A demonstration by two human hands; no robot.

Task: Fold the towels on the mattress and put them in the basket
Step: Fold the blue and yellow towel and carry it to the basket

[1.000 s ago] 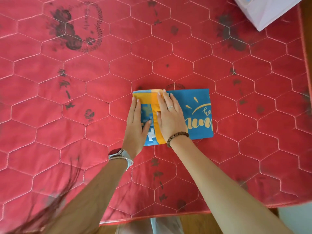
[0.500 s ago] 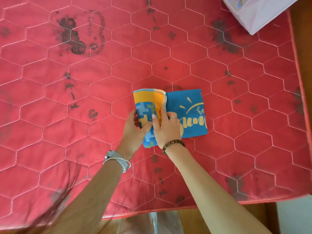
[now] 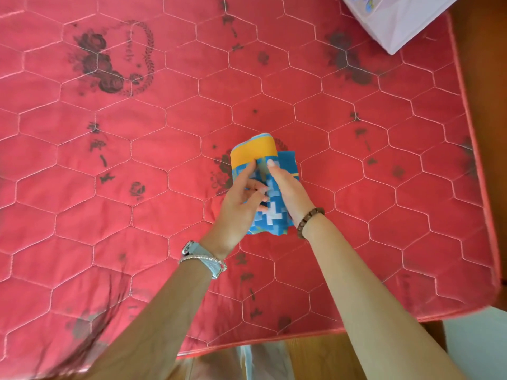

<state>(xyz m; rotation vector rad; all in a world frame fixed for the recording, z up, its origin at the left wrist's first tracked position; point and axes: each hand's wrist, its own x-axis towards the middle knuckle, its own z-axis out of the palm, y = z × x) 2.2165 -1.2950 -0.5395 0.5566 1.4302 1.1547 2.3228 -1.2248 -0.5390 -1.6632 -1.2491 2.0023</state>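
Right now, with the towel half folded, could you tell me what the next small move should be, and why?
Probably lay the raised flap down to the right and press it flat. Both the left hand and right hand hold the towel, whose orange-banded flap arches above the mattress, with a blue layer uncovered beside it.

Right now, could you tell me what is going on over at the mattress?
A person is folding a blue and orange towel on the red quilted mattress. The left hand and the right hand grip it from either side, the orange band curled over at the far end. A white container, probably the basket, sits at the far right corner; the towel is not in it yet.
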